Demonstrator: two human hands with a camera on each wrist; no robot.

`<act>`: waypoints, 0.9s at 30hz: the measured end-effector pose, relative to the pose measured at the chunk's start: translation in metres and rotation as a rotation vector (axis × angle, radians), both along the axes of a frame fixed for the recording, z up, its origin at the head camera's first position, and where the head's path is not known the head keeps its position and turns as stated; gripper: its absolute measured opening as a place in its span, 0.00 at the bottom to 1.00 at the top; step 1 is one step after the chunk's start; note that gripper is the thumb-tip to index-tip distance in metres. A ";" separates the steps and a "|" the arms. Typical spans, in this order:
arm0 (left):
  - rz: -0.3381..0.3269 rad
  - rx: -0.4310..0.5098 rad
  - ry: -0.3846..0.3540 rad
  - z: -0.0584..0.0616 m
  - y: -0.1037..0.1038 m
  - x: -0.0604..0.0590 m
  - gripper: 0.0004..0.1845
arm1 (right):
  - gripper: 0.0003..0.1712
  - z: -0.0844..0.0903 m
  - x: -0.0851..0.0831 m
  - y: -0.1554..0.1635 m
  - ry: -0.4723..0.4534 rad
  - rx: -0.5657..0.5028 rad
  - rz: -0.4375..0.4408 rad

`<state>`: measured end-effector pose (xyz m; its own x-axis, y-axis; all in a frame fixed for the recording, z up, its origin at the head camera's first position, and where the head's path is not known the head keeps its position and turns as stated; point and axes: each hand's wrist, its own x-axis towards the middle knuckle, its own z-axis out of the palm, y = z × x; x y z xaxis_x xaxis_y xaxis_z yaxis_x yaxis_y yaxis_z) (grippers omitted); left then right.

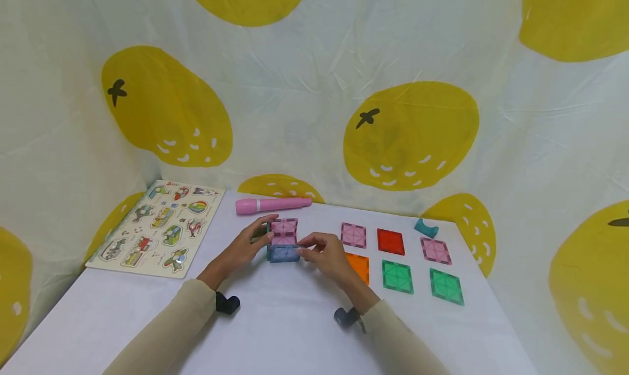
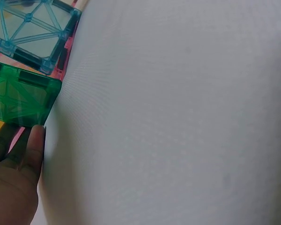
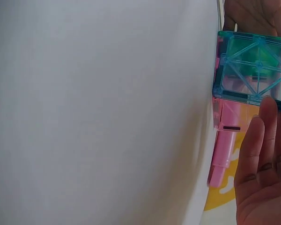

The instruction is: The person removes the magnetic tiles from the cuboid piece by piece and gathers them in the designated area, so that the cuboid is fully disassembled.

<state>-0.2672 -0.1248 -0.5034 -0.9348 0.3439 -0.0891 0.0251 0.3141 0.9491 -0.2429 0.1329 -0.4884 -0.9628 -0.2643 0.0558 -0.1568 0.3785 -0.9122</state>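
A small box of magnetic tiles (image 1: 284, 240) stands on the white table (image 1: 275, 331), with a pink tile at the back and a blue tile (image 1: 284, 253) in front. My left hand (image 1: 262, 234) grips the box from its left side, thumb near the top. In the left wrist view a finger (image 2: 32, 152) lies just below a green tile (image 2: 19, 96), with the blue tile (image 2: 33, 29) above it. My right hand (image 1: 307, 248) pinches the blue tile's right edge. In the right wrist view its fingers (image 3: 261, 140) touch the blue tile (image 3: 253, 65), beside a pink tile (image 3: 228, 117).
Loose flat tiles lie to the right: pink (image 1: 354, 234), red (image 1: 390, 241), pink (image 1: 435, 250), orange (image 1: 360, 267), and two green (image 1: 397, 277) (image 1: 446, 286). A teal curved piece (image 1: 425, 227), a pink marker (image 1: 272, 204) and a picture puzzle board (image 1: 157, 227) lie behind and left.
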 end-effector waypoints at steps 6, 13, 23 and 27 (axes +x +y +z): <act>0.001 -0.001 0.032 -0.003 -0.001 0.000 0.28 | 0.07 -0.004 0.002 0.010 -0.054 -0.023 -0.014; -0.012 0.002 0.035 -0.003 -0.002 -0.001 0.27 | 0.08 -0.002 0.005 0.018 -0.086 -0.065 -0.014; -0.007 -0.008 0.051 -0.005 -0.001 -0.001 0.28 | 0.09 0.000 0.009 0.019 -0.132 -0.097 -0.032; -0.001 -0.017 0.056 -0.005 -0.001 -0.002 0.28 | 0.13 0.000 0.011 0.022 -0.163 -0.099 -0.046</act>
